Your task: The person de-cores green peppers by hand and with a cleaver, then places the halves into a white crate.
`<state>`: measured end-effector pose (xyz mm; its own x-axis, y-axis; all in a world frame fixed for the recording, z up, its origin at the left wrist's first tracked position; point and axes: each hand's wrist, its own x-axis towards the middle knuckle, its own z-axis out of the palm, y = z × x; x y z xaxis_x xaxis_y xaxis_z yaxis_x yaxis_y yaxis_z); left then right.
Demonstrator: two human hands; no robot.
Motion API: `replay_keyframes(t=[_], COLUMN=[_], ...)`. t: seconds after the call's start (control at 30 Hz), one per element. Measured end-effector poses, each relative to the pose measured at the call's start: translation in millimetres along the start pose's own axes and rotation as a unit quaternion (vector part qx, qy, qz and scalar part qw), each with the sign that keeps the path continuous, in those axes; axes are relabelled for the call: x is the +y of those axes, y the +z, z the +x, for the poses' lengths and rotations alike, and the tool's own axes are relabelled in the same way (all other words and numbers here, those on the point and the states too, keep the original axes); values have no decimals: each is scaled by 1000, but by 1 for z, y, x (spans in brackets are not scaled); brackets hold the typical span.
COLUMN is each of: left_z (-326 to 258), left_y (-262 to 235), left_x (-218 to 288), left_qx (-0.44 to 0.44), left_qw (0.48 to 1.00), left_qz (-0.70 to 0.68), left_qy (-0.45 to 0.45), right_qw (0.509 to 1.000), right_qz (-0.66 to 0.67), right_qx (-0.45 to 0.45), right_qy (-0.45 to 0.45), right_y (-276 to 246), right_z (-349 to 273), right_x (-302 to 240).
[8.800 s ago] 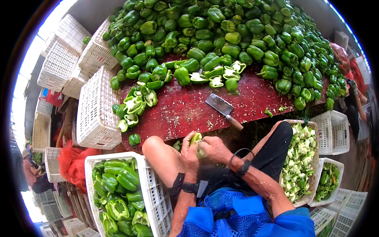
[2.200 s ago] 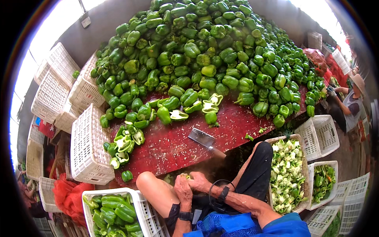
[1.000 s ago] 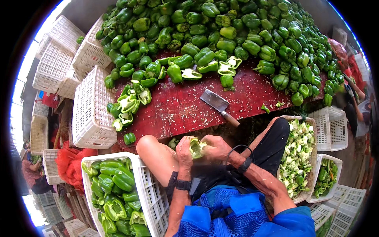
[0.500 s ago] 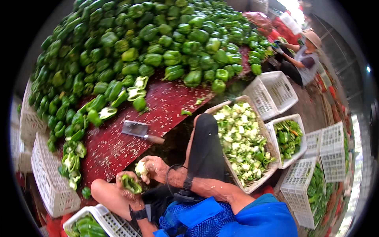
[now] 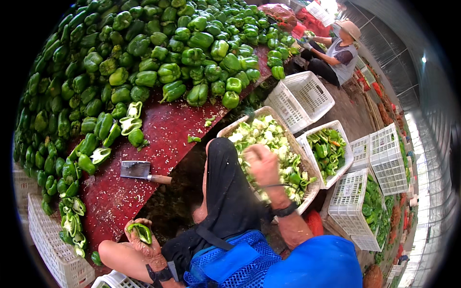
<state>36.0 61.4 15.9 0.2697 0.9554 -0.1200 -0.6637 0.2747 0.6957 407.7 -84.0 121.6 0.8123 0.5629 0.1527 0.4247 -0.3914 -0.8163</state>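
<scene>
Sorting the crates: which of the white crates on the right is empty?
The white crate farthest up, nearest the seated person; the crates below hold pale cores or green pepper pieces.

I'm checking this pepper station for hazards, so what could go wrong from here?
The cleaver lies bare on the red table close to the left hand, which holds a cut pepper half; a blind reach might meet the blade. The right hand is over the scrap basket, and trimmings could miss it.

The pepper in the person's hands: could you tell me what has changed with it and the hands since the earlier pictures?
The right hand has left the pepper and swung out over the basket of pale cores. The left hand alone now holds the opened green pepper. The cleaver still lies on the red table.
</scene>
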Motion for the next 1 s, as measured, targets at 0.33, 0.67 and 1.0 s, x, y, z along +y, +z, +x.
replay_keyframes(t=[0.33,0.67,1.0], left_z=[-8,-12,-4], left_y=[17,1,18], left_x=[-11,7,-2], left_qx=[-149,232,266], left_qw=[969,968,957], left_qz=[195,-74,-110], left_qy=[38,65,-23], right_qw=[638,809,867], right_qz=[406,331,132], right_qx=[-606,-483,-431], right_qy=[247,-53,-214], right_y=[169,155,216], right_z=[-109,-102,-121], right_x=[-90,-158,-143])
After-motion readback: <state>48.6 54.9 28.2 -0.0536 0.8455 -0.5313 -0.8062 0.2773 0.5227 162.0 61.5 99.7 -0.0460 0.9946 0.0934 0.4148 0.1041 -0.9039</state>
